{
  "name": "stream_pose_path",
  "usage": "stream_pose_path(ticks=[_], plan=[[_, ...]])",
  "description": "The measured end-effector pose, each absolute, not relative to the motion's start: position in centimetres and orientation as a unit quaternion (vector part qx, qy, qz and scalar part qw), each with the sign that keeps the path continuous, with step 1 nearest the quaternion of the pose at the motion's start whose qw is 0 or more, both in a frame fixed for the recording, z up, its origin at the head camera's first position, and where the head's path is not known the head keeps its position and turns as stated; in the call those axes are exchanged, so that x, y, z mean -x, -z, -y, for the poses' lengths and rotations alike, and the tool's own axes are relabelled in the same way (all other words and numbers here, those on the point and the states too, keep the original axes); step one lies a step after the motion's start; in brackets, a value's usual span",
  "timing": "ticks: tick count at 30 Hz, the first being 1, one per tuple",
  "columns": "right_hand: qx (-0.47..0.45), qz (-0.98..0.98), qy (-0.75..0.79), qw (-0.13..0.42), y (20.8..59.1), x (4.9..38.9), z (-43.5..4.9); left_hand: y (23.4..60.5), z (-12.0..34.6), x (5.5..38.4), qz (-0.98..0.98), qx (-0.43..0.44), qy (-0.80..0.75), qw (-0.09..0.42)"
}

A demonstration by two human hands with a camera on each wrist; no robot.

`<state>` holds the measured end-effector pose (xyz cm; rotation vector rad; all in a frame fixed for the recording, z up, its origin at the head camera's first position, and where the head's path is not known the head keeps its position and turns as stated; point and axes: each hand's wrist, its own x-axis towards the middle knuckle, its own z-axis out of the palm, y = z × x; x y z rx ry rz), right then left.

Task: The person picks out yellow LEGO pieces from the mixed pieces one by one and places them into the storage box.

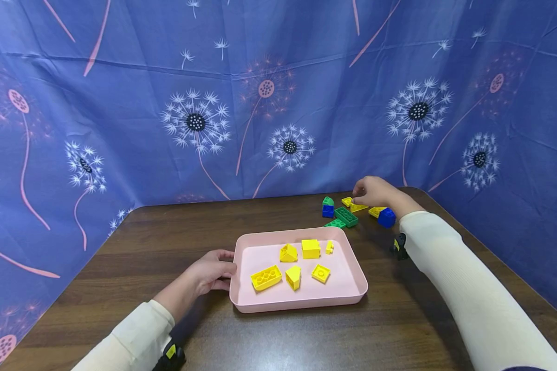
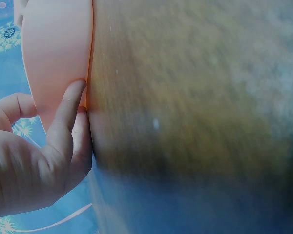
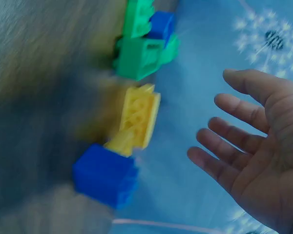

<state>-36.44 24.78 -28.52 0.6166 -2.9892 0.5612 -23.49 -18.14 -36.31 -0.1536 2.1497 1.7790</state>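
Note:
My left hand holds the left side of a shallow pink tray. In the left wrist view, fingertips press its outer wall and lower edge, while another finger's tip is hidden behind the rim. Inside the tray lie several yellow toy bricks, among them a long studded brick, a square one and a wedge. My right hand is over yellow bricks at the table's back right. In the right wrist view its fingers are spread and loosely extended, with nothing held.
Beside the right hand are green bricks, a green-and-blue pair and a blue brick touching a yellow one. The brown wooden table meets a blue dandelion-print cloth at the back and sides.

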Motion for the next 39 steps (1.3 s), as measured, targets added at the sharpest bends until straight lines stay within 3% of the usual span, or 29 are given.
stream_pose_path(ticks=[11, 28, 39], plan=[[-0.101, 0.966, -0.236, -0.019, 30.9, 38.4, -28.2, 36.2, 18.3, 23.5, -0.757, 0.046, -0.629, 0.173], [-0.069, 0.978, -0.183, -0.069, 32.6, 38.7, -29.2, 36.0, 18.0, 23.4, -0.762, 0.062, -0.620, 0.176], [-0.060, 0.979, -0.182, -0.071, 33.4, 39.1, -29.3, 36.2, 18.1, 23.5, -0.754, 0.061, -0.630, 0.174]])
